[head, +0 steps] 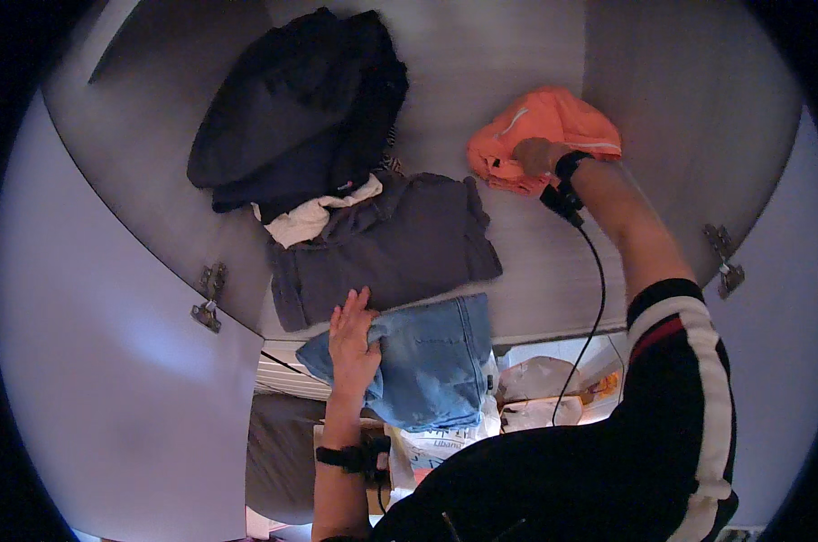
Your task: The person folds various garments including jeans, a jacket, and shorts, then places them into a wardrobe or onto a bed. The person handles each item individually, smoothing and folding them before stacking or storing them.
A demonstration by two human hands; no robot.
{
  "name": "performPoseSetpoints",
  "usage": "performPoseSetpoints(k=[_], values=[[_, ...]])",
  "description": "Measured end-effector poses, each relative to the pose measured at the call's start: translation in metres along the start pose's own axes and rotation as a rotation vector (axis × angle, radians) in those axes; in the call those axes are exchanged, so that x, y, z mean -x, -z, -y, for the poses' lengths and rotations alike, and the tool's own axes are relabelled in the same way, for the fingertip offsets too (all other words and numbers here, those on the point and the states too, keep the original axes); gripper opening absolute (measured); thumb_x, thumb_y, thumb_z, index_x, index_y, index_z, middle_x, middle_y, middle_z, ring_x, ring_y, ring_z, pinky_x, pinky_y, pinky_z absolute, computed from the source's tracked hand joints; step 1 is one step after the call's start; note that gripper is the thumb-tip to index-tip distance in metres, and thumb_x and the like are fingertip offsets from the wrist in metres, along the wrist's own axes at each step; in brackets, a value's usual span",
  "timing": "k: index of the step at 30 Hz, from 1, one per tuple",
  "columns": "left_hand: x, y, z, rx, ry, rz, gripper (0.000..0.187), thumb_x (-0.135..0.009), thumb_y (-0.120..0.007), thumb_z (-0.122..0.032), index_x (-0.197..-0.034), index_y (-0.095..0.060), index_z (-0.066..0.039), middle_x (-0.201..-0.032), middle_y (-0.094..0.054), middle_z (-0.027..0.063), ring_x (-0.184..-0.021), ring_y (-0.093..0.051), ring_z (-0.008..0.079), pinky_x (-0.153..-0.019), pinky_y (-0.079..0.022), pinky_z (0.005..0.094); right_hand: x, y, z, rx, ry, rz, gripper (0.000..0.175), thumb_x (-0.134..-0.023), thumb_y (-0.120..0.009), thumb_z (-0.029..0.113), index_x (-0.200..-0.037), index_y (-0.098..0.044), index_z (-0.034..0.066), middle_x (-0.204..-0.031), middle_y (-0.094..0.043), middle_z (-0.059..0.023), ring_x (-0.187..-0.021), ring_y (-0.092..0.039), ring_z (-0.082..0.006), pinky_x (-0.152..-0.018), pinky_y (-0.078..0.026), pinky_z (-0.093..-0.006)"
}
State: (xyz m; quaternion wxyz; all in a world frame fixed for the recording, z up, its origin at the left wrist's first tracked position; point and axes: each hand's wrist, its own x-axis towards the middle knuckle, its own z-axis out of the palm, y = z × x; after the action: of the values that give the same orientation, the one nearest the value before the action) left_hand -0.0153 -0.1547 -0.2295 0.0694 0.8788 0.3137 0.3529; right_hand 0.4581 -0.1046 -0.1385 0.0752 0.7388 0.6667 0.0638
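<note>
My left hand lies over the left part of folded blue denim, its fingertips reaching the edge of a folded dark grey garment. The denim sits at the front edge of a cabinet shelf, partly beyond it. On the right side of the shelf, my right hand rests on a crumpled orange garment with pale trim; its fingers are bent, and whether they grip the cloth is unclear. A heap of black clothing lies at the back left, with a cream cloth beneath its front.
Open cabinet doors stand on the left and right, with metal hinges at the cabinet sides. Below the shelf are plastic bags and a grey rounded item. A black cable hangs from my right wrist.
</note>
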Motion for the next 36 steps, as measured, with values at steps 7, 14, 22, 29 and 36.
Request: performPoseSetpoints(k=[7, 14, 22, 29, 36], values=[[0.001, -0.003, 0.000, -0.020, 0.007, -0.022, 0.032, -0.063, -0.055, 0.005, -0.094, -0.056, -0.006, -0.131, -0.047, 0.0103, -0.128, -0.035, 0.0246, -0.107, -0.022, 0.0415, 0.149, 0.061, 0.043, 0.160, -0.082, 0.326, 0.022, -0.064, -0.063, 0.014, -0.085, -0.066, 0.0058, -0.087, -0.064, -0.0113, -0.076, -0.059, -0.0228, -0.061, -0.045, -0.0368], [0.002, -0.004, 0.002, 0.008, 0.012, 0.023, 0.034, -0.069, -0.057, 0.001, -0.102, -0.057, -0.005, -0.134, -0.043, 0.0099, -0.129, -0.032, 0.0253, -0.108, -0.020, 0.0413, 0.202, 0.144, 0.076, -0.289, -0.432, 0.602, 0.067, -0.065, -0.072, 0.045, -0.115, -0.055, 0.0033, -0.101, -0.059, -0.0082, -0.088, -0.054, -0.0263, -0.072, -0.047, -0.0405], [0.001, -0.010, 0.012, -0.058, -0.046, 0.001, 0.035, -0.068, -0.057, -0.002, -0.104, -0.057, -0.006, -0.134, -0.043, 0.0112, -0.129, -0.033, 0.0257, -0.107, -0.021, 0.0430, 0.174, 0.067, 0.117, -0.274, -0.495, 0.127, 0.072, -0.076, -0.059, 0.039, -0.130, -0.036, -0.0018, -0.106, -0.058, -0.0192, -0.095, -0.056, -0.0315, -0.077, -0.046, -0.0423], [0.001, -0.004, 0.005, -0.038, -0.032, 0.009, 0.036, -0.068, -0.060, -0.004, -0.105, -0.057, -0.007, -0.133, -0.045, 0.0104, -0.129, -0.034, 0.0239, -0.106, -0.022, 0.0412, 0.169, 0.019, 0.080, -0.091, -0.559, 0.057, 0.067, -0.080, -0.052, 0.022, -0.135, -0.024, -0.0057, -0.108, -0.056, -0.0277, -0.099, -0.058, -0.0355, -0.082, -0.046, -0.0429], [0.002, -0.010, 0.014, -0.065, -0.074, -0.035, 0.036, -0.070, -0.061, -0.006, -0.106, -0.058, -0.007, -0.132, -0.046, 0.0091, -0.129, -0.034, 0.0216, -0.106, -0.023, 0.0402, 0.253, -0.011, 0.006, 0.395, -0.348, 0.119, 0.060, -0.075, -0.051, 0.010, -0.131, -0.034, -0.0031, -0.092, -0.062, -0.0235, -0.083, -0.062, -0.0354, -0.070, -0.050, -0.0430]])
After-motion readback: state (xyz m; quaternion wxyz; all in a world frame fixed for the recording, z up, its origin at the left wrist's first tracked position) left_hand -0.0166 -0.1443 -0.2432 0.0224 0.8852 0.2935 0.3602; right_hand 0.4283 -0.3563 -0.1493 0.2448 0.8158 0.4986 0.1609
